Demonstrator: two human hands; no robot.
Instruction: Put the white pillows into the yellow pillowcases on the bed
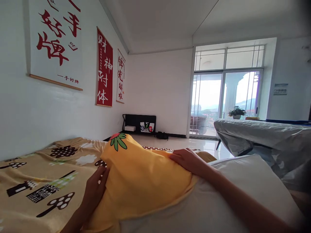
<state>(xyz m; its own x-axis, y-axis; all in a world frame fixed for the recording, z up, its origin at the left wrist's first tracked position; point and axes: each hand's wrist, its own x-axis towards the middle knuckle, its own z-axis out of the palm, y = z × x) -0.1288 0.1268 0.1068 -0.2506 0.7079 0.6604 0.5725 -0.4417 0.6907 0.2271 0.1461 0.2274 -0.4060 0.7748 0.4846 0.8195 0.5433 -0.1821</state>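
Observation:
A yellow pillowcase (145, 178) with a green-leafed flower print lies over part of a white pillow (238, 171). The pillow's bare end sticks out to the right and toward me, past the case's curved hem. At the case's left side, my left hand (97, 181) is closed on the cloth, its fingertips partly hidden. My right hand (187, 160) grips the fabric at the far right side, fingers bent over it. Both lie on a tan blanket (60, 181) printed with trees and clouds.
A low black stand (139, 119) with a white box is by the far wall, a dark bag (162, 135) beside it. At right is a table with a plastic cover (255, 131) and a potted plant (236, 112). Scrolls (105, 68) hang on the left wall.

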